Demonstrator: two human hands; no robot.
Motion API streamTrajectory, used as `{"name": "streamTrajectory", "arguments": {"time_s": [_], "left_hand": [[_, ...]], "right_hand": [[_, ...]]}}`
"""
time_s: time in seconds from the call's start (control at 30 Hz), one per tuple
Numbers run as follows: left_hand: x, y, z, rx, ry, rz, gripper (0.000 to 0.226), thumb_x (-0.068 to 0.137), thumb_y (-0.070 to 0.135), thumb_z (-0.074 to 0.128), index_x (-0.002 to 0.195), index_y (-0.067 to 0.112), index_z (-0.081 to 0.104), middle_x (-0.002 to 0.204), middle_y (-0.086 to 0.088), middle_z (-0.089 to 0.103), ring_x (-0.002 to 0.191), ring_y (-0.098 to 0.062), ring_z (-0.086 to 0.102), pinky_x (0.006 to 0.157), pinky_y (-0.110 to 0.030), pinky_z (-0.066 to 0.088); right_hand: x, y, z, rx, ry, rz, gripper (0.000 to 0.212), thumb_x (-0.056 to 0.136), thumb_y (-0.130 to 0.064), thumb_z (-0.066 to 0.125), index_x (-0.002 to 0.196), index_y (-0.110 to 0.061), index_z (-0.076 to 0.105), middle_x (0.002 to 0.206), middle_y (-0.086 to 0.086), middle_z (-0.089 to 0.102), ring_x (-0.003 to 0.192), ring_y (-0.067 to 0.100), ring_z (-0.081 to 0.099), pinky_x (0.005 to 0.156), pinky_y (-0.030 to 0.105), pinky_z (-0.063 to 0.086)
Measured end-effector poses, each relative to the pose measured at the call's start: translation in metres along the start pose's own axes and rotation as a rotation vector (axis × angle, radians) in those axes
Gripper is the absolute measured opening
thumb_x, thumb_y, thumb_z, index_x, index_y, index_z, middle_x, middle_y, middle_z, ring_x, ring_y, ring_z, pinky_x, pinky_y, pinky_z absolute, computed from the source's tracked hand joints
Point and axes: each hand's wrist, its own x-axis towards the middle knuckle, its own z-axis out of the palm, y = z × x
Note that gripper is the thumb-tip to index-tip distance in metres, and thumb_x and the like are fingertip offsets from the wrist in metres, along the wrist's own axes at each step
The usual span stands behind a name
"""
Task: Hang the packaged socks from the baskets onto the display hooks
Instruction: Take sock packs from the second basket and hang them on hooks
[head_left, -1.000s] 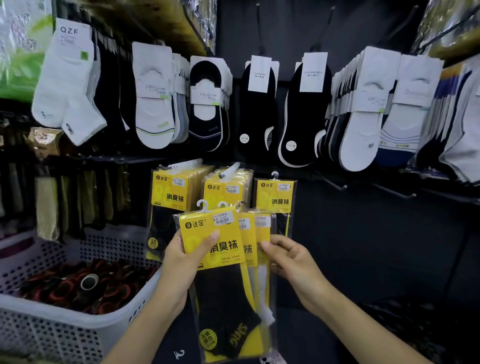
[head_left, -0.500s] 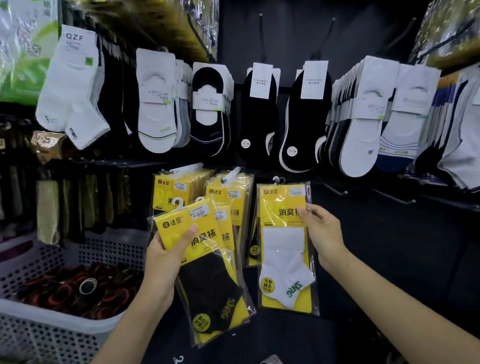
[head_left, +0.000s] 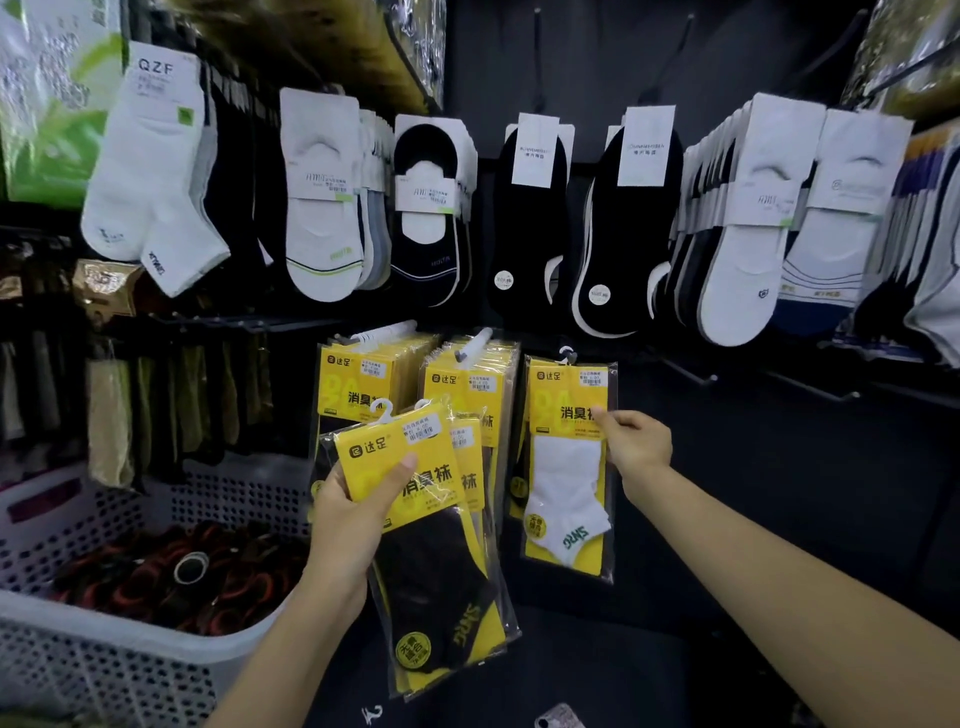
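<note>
white sock pack (head_left: 569, 470) edge pinched by right hand (head_left: 638, 446), arm extended; left hand (head_left: 349, 519) fingers (head_left: 399, 472) clasp black sock packs (head_left: 436, 566).

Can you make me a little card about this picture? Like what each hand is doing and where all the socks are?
Left hand: holds a bunch of black-sock packs
Right hand: pinches the edge of the white-sock pack, held up at the rack
Hung yet: cannot tell
Hung packs: two rows of yellow ones on hooks, left of the white-sock pack
Basket: lower left, dark and red things inside
Top socks: white and black, hanging in a row
</note>
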Motion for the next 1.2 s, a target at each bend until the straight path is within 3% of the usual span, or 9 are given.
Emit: {"name": "streamTrajectory", "arguments": {"time_s": [0.23, 0.3, 0.43, 0.5, 0.63, 0.73, 0.87, 1.03, 1.2], "left_hand": [[-0.004, -0.001, 0.004, 0.002, -0.04, -0.019, 0.031, 0.073, 0.029, 0.075, 0.102, 0.025, 0.065, 0.089, 0.012, 0.075, 0.079, -0.003, 0.071, 0.057, -0.013, 0.052], [-0.006, -0.003, 0.007, 0.0, -0.057, -0.027, 0.027, 0.075, 0.027, 0.074, 0.1, 0.024, 0.066, 0.088, 0.011, 0.075, 0.079, -0.005, 0.071, 0.054, -0.012, 0.052], [-0.013, -0.008, 0.017, -0.002, -0.119, -0.05, 0.028, 0.074, 0.028, 0.073, 0.101, 0.023, 0.066, 0.091, 0.008, 0.075, 0.082, -0.006, 0.072, 0.055, -0.013, 0.053], [-0.016, -0.009, 0.021, 0.0, -0.152, -0.057, 0.037, 0.069, 0.033, 0.072, 0.104, 0.023, 0.066, 0.095, 0.007, 0.075, 0.086, -0.008, 0.071, 0.062, -0.016, 0.054], [-0.018, -0.009, 0.022, 0.001, -0.163, -0.054, 0.033, 0.074, 0.033, 0.07, 0.105, 0.022, 0.067, 0.096, 0.006, 0.075, 0.086, -0.008, 0.071, 0.062, -0.017, 0.054], [-0.013, -0.008, 0.016, -0.002, -0.119, -0.062, 0.031, 0.078, 0.03, 0.07, 0.108, 0.021, 0.066, 0.098, 0.005, 0.075, 0.089, -0.01, 0.071, 0.07, -0.022, 0.053], [-0.006, -0.009, 0.007, 0.002, -0.064, -0.073, 0.024, 0.083, 0.026, 0.07, 0.106, 0.021, 0.066, 0.092, 0.006, 0.076, 0.078, -0.005, 0.072, 0.062, -0.018, 0.049], [-0.004, -0.012, 0.008, 0.012, -0.074, -0.075, 0.025, 0.082, 0.025, 0.07, 0.107, 0.02, 0.066, 0.091, 0.006, 0.076, 0.077, -0.004, 0.071, 0.054, -0.011, 0.05], [-0.003, -0.015, 0.011, 0.005, -0.083, -0.072, 0.022, 0.083, 0.021, 0.07, 0.104, 0.02, 0.065, 0.084, 0.01, 0.076, 0.073, -0.001, 0.071, 0.052, -0.009, 0.05]], "right_hand": [[-0.028, 0.007, -0.011, 0.001, 0.068, 0.05, 0.042, 0.085, -0.023, 0.07, 0.12, -0.009, 0.053, 0.127, 0.008, 0.055, 0.105, 0.019, 0.054, 0.083, 0.026, 0.041], [-0.052, 0.007, -0.016, 0.046, -0.1, 0.01, 0.038, 0.088, -0.027, 0.066, 0.12, -0.011, 0.053, 0.125, 0.006, 0.056, 0.103, 0.017, 0.055, 0.084, 0.026, 0.043], [-0.106, 0.006, -0.025, 0.069, -0.679, 0.027, 0.033, 0.094, -0.04, 0.05, 0.115, -0.017, 0.06, 0.114, 0.002, 0.068, 0.103, 0.015, 0.065, 0.089, 0.027, 0.052], [-0.12, 0.007, -0.028, 0.124, -0.79, 0.03, 0.028, 0.097, -0.032, 0.049, 0.116, -0.016, 0.061, 0.108, 0.003, 0.072, 0.098, 0.015, 0.069, 0.081, 0.024, 0.056], [-0.12, 0.011, -0.038, 0.15, -0.709, -0.044, 0.018, 0.096, -0.018, 0.052, 0.107, -0.01, 0.065, 0.095, 0.001, 0.075, 0.084, 0.011, 0.071, 0.067, 0.018, 0.054], [-0.104, 0.007, -0.045, 0.181, -0.517, -0.085, 0.015, 0.094, -0.019, 0.055, 0.1, -0.013, 0.068, 0.088, -0.002, 0.075, 0.08, 0.008, 0.071, 0.063, 0.015, 0.053], [-0.074, -0.007, -0.059, 0.173, -0.297, -0.108, 0.013, 0.094, -0.021, 0.056, 0.091, -0.016, 0.067, 0.081, -0.006, 0.073, 0.068, -0.002, 0.068, 0.055, 0.01, 0.05], [-0.042, -0.025, -0.057, 0.075, -0.219, -0.115, 0.02, 0.096, -0.021, 0.055, 0.091, -0.004, 0.064, 0.086, 0.006, 0.067, 0.075, 0.015, 0.063, 0.07, 0.028, 0.052], [-0.03, -0.031, -0.03, 0.019, -0.249, -0.142, 0.025, 0.096, -0.019, 0.055, 0.071, -0.012, 0.058, 0.073, 0.003, 0.06, 0.067, 0.014, 0.054, 0.063, 0.023, 0.047]]}}
